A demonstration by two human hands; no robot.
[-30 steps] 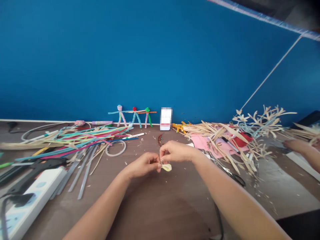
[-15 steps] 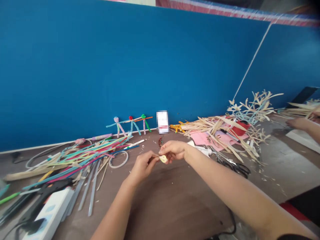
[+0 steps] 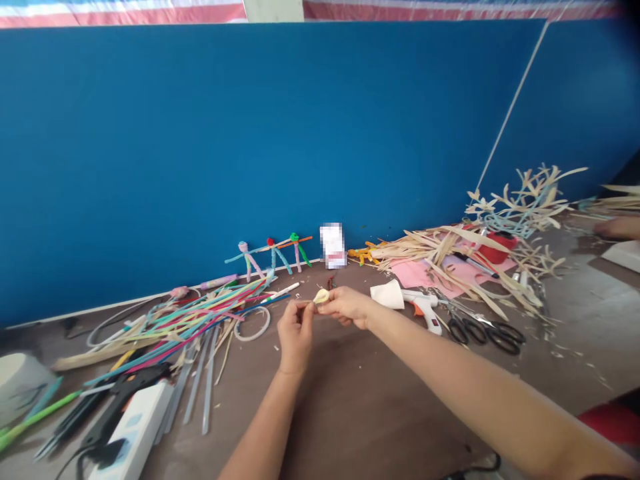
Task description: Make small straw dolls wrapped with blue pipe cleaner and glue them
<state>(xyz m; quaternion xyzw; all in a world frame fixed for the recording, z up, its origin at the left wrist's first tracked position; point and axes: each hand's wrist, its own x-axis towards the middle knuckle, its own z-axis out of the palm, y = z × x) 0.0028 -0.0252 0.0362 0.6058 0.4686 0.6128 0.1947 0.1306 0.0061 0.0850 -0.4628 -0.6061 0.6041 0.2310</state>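
both hands (image 3: 320, 313) pinching pale strip (image 3: 321, 295), perhaps straw

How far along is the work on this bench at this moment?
Done: three stick figures stand finished against the blue wall. In hand: the left hand and right hand pinch a small pale piece together above the table. Left: the heap of dried strips lies loose, and the glue gun and scissors rest untouched beside it.

The left forearm (image 3: 265, 427) ran straight ahead; the right forearm (image 3: 450, 383) slanted in. The left hand (image 3: 296, 330) stood upright, fingers curled, the right hand (image 3: 347, 307) palm-down; their fingertips met, pinching a scrap (image 3: 321, 296).
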